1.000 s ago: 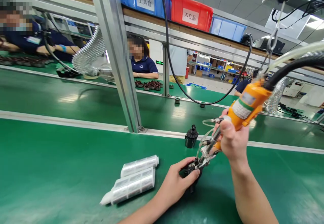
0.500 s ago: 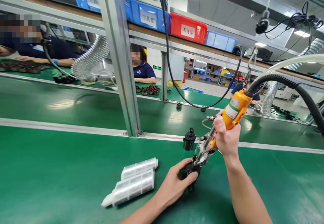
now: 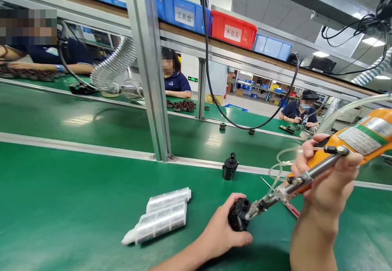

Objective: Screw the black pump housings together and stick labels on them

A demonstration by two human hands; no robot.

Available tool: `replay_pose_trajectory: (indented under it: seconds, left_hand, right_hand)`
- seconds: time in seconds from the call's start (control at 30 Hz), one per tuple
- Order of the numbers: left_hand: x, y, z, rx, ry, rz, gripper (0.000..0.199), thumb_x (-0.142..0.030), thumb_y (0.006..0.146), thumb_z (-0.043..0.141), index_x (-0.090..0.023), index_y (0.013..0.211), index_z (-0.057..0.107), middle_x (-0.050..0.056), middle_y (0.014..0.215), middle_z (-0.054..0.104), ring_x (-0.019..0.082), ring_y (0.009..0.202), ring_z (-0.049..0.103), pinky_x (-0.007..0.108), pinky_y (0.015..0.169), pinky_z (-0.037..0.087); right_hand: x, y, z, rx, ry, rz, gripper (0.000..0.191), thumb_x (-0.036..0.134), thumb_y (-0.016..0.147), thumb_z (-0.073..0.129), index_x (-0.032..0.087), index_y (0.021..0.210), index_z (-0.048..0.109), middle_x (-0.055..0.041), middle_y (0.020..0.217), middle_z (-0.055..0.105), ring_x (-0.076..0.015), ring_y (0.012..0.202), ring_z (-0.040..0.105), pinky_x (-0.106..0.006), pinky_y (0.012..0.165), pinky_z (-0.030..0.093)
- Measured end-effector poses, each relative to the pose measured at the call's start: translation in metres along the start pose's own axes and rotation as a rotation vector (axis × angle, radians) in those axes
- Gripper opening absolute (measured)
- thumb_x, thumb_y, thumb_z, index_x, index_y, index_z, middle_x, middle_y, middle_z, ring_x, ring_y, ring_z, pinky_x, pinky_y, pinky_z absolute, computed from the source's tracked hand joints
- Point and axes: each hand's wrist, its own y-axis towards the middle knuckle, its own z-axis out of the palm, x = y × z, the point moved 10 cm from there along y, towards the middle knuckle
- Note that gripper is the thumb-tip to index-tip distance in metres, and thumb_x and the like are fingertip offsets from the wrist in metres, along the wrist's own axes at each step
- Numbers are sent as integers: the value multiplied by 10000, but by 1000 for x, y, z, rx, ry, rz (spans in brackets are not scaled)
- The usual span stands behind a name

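Note:
My left hand (image 3: 225, 228) is wrapped round a black cylindrical housing (image 3: 239, 218) on the green bench, thumb and fingers on its sides. My right hand (image 3: 327, 181) grips an orange power screwdriver (image 3: 349, 144), tilted low toward the left. Its metal tip is beside the upper right of the housing; whether they touch, I cannot tell. A second black housing (image 3: 230, 167) stands upright behind, by the white bench strip. Left of my left hand lie rolls of clear label film (image 3: 162, 222).
A metal post (image 3: 150, 71) rises at the bench's back edge. Blue bins (image 3: 183, 14) and a red bin (image 3: 233, 29) sit on the shelf above. A black cable (image 3: 214, 95) hangs down. Red-handled tweezers (image 3: 292, 209) lie under the screwdriver. Other people sit beyond the conveyor.
The screwdriver has swung right and tipped lower, its tip off the housing's top centre. My left hand has shifted slightly right with the housing, which is now more visible.

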Motion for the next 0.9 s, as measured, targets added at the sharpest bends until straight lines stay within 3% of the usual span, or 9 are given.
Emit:
replay_pose_trajectory:
  seconds: [0.23,0.43,0.73,0.9]
  left_hand:
    - [0,2,-3,-13,62,31,772,-501,572,950,-276,1259,678,45,1047,739,362,1027,666,417,907,556]
    - [-7,5,2,0,2,120,825,-482,565,953,-194,1283,668,88,1129,725,394,1153,627,466,1095,475]
    - [5,3,3,33,-31,45,805,-448,571,969,-229,1281,658,54,1029,754,384,1059,679,468,1022,525]
    - [0,4,1,-3,-21,81,783,-413,565,965,-219,1264,672,67,1093,752,405,1132,657,484,1068,506]
  right_hand:
    - [-42,-5,33,92,50,22,604,683,925,864,189,1142,594,-31,910,540,-103,497,473,-196,426,425]
    - [-53,-8,42,141,-25,27,537,618,945,868,190,1140,608,-25,870,553,-98,468,477,-186,415,416]
    - [-48,-9,35,108,-15,35,597,674,912,879,181,1142,633,-41,916,548,-111,506,508,-197,416,437]
    - [-55,-15,44,154,-6,50,535,607,942,881,180,1143,629,-19,859,549,-90,490,474,-176,419,452]
